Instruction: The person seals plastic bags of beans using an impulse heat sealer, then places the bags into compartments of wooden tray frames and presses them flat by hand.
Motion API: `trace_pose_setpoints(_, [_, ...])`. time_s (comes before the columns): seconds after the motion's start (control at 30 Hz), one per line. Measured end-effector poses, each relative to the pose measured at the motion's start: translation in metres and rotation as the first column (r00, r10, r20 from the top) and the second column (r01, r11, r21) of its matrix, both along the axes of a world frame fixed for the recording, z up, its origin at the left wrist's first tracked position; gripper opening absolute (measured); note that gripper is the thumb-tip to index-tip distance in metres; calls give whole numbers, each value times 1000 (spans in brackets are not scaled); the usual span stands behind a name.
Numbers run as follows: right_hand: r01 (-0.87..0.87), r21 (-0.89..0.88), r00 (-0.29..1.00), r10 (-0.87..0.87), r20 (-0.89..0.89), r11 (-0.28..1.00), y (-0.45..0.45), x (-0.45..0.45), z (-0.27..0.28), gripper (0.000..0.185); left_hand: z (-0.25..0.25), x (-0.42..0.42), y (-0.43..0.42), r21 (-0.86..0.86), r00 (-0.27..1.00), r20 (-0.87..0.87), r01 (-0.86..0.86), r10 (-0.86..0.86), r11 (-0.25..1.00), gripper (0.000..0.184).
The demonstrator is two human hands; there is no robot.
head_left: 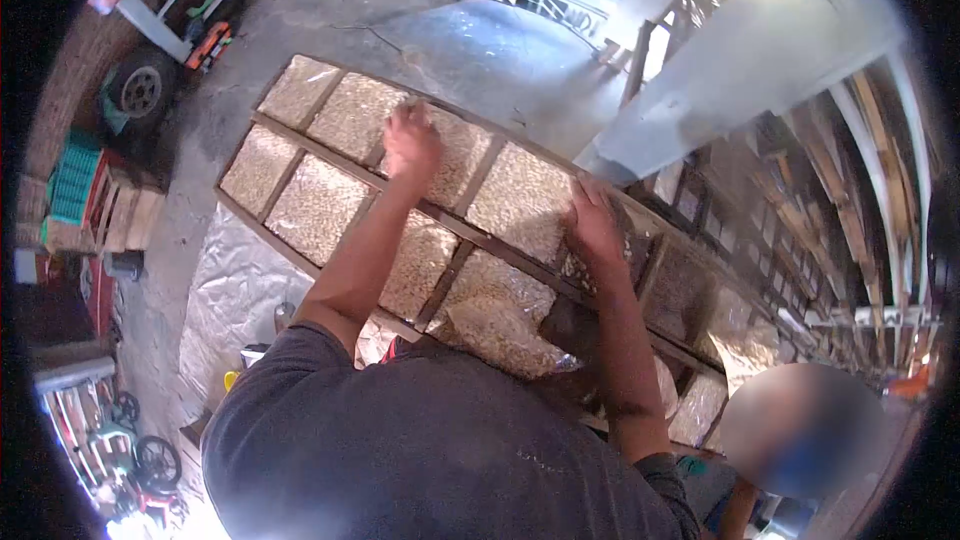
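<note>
A wooden rack (pixel 465 231) divided into compartments holds clear plastic packs of pale beans. My left hand (pixel 412 145) is over the far row, where one bean pack (pixel 355 115) borders another bean pack (pixel 455 150); its fingers look slightly apart, though a little blurred. Farther right, my right hand (pixel 595 225) rests with fingers stretched out at the right edge of a flat bean pack (pixel 520 202). Its palm side is hidden. Close to my body, a bulging bean pack (pixel 505 335) lies partly over the near row.
A person (pixel 800 430) is at the rack's right end. A pale metal post (pixel 750 70) rises beyond my right hand. Silvery sheeting (pixel 240 280) lies at the left. Crates (pixel 75 175) and a wheel (pixel 140 88) stand farther left.
</note>
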State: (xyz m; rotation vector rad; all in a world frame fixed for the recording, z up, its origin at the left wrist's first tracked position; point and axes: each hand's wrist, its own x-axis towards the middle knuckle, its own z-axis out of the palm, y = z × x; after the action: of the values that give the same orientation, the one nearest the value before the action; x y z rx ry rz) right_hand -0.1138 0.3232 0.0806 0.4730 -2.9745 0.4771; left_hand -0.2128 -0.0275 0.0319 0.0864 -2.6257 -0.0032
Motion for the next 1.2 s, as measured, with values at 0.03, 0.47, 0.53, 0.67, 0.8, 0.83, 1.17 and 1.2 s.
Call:
trace_pose_setpoints(0.03, [-28,13,999,28,18,1000,-4,-9,-9,46,30,7,-16,422,970,240,-138,36,896,32])
trace_pose_setpoints(0.47, [403,-195,915,-394,82,894,8,70,24,35,34,10,-9,504,914,289,109,-286,857,15])
trace_pose_setpoints(0.53, [591,-748,805,-269,528,302,-17,63,31,44,50,38,53,650,801,-187,535,-569,540,27])
trace_pose_setpoints(0.67, [665,-626,747,369,553,-408,-8,34,4,57,75,87,127,719,424,-29,638,-905,276,34])
trace_pose_setpoints(0.8, [601,-738,751,-98,653,-309,12,56,30,52,46,79,28,494,871,253,257,-420,831,33])
trace_pose_setpoints(0.83, [619,-782,754,-221,618,-73,27,62,24,47,35,63,-15,58,867,482,112,-126,992,37])
trace_pose_setpoints(1.17, [446,-215,893,-415,174,869,26,71,25,49,94,55,-89,-43,667,743,-41,59,998,50])
trace_pose_setpoints(1.2, [450,-200,891,-419,177,870,22,76,28,48,88,53,-90,-33,659,750,-43,53,999,49])
